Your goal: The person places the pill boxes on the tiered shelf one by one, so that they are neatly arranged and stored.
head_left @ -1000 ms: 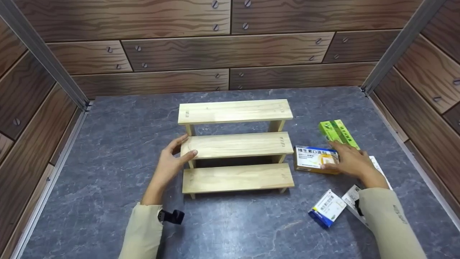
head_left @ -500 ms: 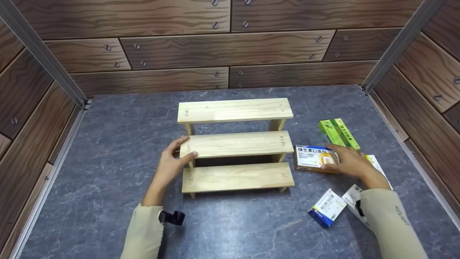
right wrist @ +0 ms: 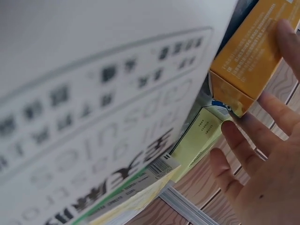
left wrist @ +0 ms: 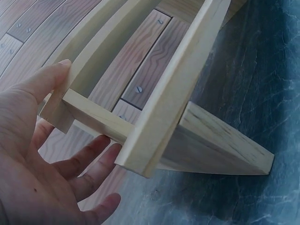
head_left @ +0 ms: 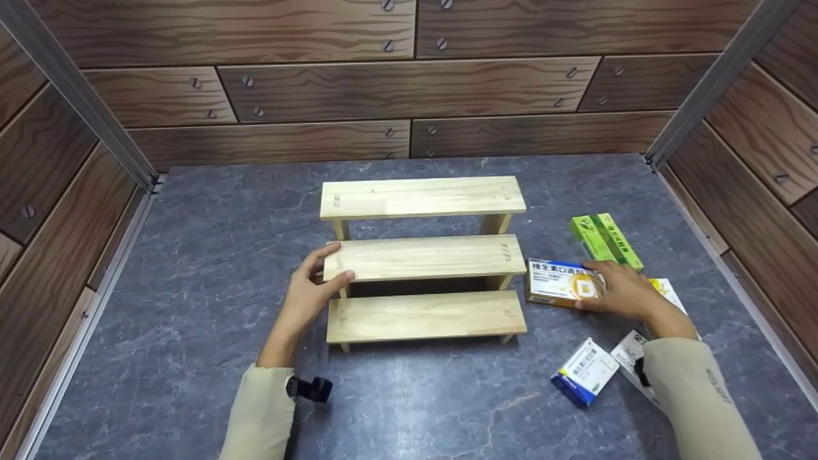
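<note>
A three-tier stand of pale wood [head_left: 422,259] is upright on the dark marbled surface. My left hand [head_left: 307,291] grips the left end of its middle board, thumb on top. In the left wrist view, the other fingers [left wrist: 93,157] curl near the stand's side strut. To the right of the stand lies a white, blue and orange vitamin D box [head_left: 559,281]. Its right end is pinched between thumb and fingers of my right hand [head_left: 626,292]. The right wrist view shows the thumb against the box's orange side [right wrist: 248,51].
Behind the right hand lies a green box [head_left: 606,241]. A white and blue box [head_left: 586,370] sits nearer me, beside a white box [head_left: 629,358] partly under the right sleeve. Another white and yellow box [head_left: 668,294] shows past the right wrist. Wood-patterned panels [head_left: 409,89] enclose the surface.
My right hand's fingertips have shifted slightly toward me and settled at the vitamin D box's end, uncovering more of its printed D. The left hand stays on the stand.
</note>
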The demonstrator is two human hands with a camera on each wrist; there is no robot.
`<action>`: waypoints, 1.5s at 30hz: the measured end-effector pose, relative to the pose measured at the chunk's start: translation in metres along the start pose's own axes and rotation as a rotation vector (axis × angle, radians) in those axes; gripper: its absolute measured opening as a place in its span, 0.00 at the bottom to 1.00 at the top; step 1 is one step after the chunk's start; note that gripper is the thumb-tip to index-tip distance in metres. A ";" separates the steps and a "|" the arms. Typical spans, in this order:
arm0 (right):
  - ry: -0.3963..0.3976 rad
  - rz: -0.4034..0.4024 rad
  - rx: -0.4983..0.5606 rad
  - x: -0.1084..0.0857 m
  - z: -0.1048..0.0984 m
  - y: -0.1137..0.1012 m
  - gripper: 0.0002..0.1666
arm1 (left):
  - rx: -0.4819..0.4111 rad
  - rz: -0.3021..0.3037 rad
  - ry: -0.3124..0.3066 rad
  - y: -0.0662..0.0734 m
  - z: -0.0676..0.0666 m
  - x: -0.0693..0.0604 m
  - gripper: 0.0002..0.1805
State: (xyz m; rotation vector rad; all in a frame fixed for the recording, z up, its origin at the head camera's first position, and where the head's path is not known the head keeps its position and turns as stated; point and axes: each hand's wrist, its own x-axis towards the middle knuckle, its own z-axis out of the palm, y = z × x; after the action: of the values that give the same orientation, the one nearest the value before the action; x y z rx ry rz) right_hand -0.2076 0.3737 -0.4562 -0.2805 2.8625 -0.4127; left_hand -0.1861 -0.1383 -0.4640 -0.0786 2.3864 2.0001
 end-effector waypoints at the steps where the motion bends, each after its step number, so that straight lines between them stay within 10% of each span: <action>1: 0.003 -0.003 0.010 0.000 -0.001 0.000 0.55 | -0.004 -0.001 0.001 0.000 0.000 0.000 0.33; 32: 0.276 0.029 0.218 -0.031 -0.134 -0.021 0.47 | -0.025 -0.012 0.008 -0.005 0.002 0.000 0.31; 45: 0.288 0.004 0.309 -0.020 -0.152 -0.058 0.43 | -0.043 -0.007 0.011 -0.006 0.003 -0.002 0.31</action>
State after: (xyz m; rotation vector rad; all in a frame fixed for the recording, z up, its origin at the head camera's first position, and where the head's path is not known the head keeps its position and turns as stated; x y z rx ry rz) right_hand -0.2187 0.3617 -0.2926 -0.1699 3.0090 -0.9528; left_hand -0.1841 -0.1361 -0.4708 -0.0991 2.3462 2.0543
